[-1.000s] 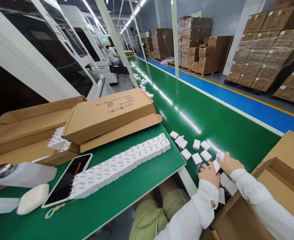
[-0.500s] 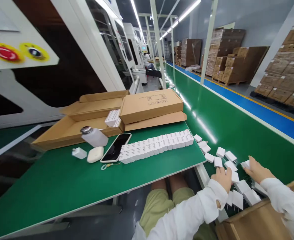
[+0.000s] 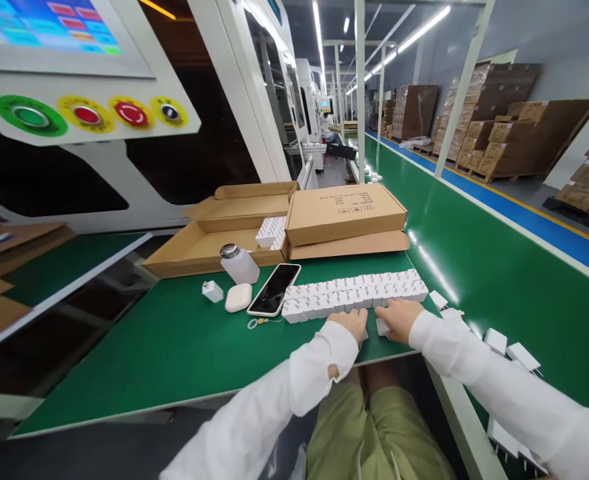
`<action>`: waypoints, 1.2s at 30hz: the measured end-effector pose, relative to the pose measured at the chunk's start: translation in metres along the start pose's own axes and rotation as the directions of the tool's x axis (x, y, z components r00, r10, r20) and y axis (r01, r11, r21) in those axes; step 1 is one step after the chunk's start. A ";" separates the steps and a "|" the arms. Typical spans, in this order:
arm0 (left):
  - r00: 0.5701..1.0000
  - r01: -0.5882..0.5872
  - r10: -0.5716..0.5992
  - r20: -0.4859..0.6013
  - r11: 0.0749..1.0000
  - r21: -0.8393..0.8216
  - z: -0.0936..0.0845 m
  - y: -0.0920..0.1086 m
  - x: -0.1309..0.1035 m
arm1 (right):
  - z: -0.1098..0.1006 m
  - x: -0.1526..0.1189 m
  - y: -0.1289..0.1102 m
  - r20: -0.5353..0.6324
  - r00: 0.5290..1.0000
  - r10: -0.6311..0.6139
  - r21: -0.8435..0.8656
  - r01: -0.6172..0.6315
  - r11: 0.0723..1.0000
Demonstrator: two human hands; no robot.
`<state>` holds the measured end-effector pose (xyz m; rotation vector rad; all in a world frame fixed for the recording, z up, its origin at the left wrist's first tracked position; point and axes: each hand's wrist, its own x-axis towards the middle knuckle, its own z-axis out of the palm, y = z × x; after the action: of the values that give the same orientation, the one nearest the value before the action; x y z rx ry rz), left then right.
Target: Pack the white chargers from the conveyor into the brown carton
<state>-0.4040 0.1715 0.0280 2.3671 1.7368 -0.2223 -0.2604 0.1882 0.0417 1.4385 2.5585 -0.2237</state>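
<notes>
Left hand: fingers curled down over a small white adapter (image 3: 365, 335), grasping it as far as can be seen; the hand (image 3: 349, 324) covers most of the piece.
Right hand: grasping another white adapter (image 3: 382, 327) between thumb and fingers; the hand (image 3: 400, 319) is near the left one, with a narrow gap between the two.
Held adapters: over the near edge of the green surface (image 3: 194, 357), just in front of the long block; whether they rest on it, I cannot tell.
Double row: white adapters (image 3: 324, 305) packed side by side, grey marks upward, running from beside the phone (image 3: 275, 290) to the conveyor side.
Done so far: judging by the layout, the lined-up part is well advanced, with no plain gap along it.
Left over: the two held pieces are out of line, and loose adapters (image 3: 495, 341) lie scattered on the green conveyor (image 3: 504, 267); the right sleeve hides some, so no full count.
Cartons: an open one (image 3: 199, 267) holds white pieces (image 3: 270, 231) at one end only; a closed one (image 3: 344, 217) sits beside it.
Left side: a bottle (image 3: 241, 265), a rounded case (image 3: 238, 297) and a lone adapter (image 3: 213, 291).
</notes>
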 end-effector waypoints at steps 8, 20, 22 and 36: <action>0.961 0.079 -0.136 -0.243 0.970 -0.229 0.039 -0.003 -0.011 | 0.020 0.001 0.005 -0.123 0.992 -0.018 0.159 0.037 0.987; 0.700 -0.174 -0.452 -0.552 0.642 -0.747 0.108 -0.010 -0.003 | 0.067 -0.007 0.011 -0.244 0.943 0.227 0.182 -0.186 0.966; 0.653 -0.167 -0.485 -0.582 0.657 -0.735 0.105 -0.008 0.004 | 0.064 0.003 0.009 -0.259 0.934 0.246 0.189 -0.200 0.961; 0.439 -0.207 -0.176 -0.881 0.935 -0.289 0.070 0.038 -0.008 | 0.054 -0.079 0.107 -0.151 0.953 0.261 0.213 -0.226 0.950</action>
<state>-0.3700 0.1362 -0.0351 2.2937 1.8094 1.5564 -0.1238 0.1661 0.0050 1.9124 2.5164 -0.3269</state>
